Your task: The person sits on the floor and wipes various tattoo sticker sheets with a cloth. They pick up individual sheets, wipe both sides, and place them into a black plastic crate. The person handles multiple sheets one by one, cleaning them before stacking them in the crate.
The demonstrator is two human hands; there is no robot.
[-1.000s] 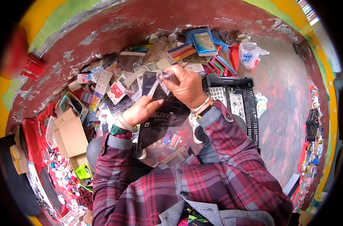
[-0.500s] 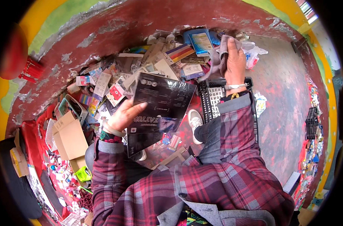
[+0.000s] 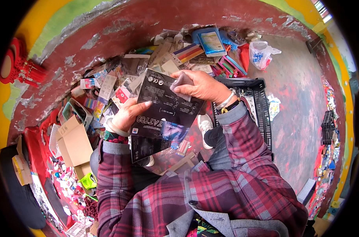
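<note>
My left hand (image 3: 128,113) grips the left edge of black printed temporary-tattoo packs (image 3: 157,112), its thumb lying on top. A second black piece (image 3: 147,148) shows beneath the upper pack. In my right hand (image 3: 207,86) a grey cloth (image 3: 183,83) is bunched under the fingers and pressed on the pack's upper right part. Just right of the packs, below my right wrist, stands a black plastic crate (image 3: 262,112) with pale sheets inside.
A heap of packaged goods (image 3: 163,55) lies against the red wall. A blue package (image 3: 212,42) and a white plastic bag (image 3: 261,54) are at its right. To the left are an open cardboard box (image 3: 75,142) and a plastic basket (image 3: 81,112). My shoe (image 3: 205,130) rests beside the crate.
My right hand has come down and left with the cloth, from above the crate onto the pack. The pack has tilted slightly; my left hand keeps its hold.
</note>
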